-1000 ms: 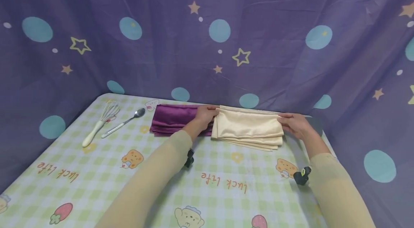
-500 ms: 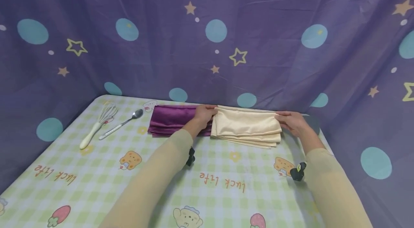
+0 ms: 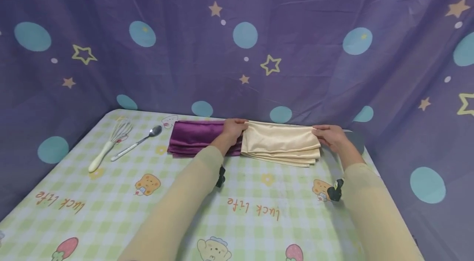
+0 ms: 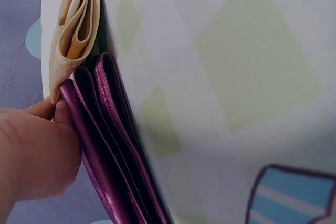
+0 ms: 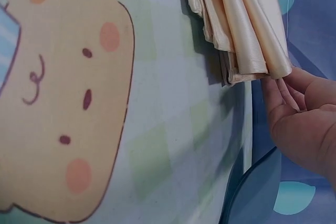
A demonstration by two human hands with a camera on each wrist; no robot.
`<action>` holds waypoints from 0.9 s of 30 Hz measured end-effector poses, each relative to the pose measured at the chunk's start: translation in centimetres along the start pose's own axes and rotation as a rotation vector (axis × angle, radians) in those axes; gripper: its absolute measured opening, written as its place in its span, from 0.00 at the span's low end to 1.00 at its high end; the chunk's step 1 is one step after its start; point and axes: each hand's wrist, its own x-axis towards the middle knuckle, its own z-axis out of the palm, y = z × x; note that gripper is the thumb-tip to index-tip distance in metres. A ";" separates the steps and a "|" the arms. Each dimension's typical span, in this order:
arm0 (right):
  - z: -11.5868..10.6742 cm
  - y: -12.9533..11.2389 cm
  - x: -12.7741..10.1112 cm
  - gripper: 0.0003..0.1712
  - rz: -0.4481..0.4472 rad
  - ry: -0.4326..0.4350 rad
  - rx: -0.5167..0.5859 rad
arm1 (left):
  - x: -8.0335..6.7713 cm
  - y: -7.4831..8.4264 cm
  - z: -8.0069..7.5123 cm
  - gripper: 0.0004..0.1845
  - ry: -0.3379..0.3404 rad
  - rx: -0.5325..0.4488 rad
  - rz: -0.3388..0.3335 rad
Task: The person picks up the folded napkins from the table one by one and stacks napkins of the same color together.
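A folded cream satin cloth (image 3: 281, 139) lies in several layers at the back of the table, right of a folded purple satin cloth (image 3: 196, 135). My left hand (image 3: 232, 131) pinches the cream cloth at its back left corner, and the arm crosses the purple cloth's right end. At the opposite back corner, my right hand (image 3: 333, 136) holds the cream cloth between thumb and fingers. In the left wrist view, the purple folds (image 4: 100, 145) stand right beside the left fingers. The right wrist view has the cream layers' end (image 5: 247, 35) just above the right fingertips.
A whisk (image 3: 101, 157) and a spoon (image 3: 137, 145) lie at the back left of the checked tablecloth (image 3: 252, 236). Behind the right hand is a dark flat thing (image 3: 356, 142) at the table's corner. A purple curtain (image 3: 177, 67) hangs along the back.
Both hands keep their hold on the cream cloth. Its front edge sits slightly further back, and the right hand has come a little inward. The head view has shifted slightly.
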 end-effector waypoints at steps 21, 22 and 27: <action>0.2 -1.1 0.2 0.30 -0.014 0.000 0.057 | 0.2 0.8 -0.5 0.16 -0.052 -0.071 -0.080; 0.3 -1.2 0.2 0.30 -0.015 0.002 0.065 | 0.2 0.8 -0.6 0.16 -0.055 -0.085 -0.072; 0.5 -1.4 0.1 0.31 -0.009 0.018 0.080 | 0.8 0.5 -1.4 0.17 -0.065 -0.152 -0.069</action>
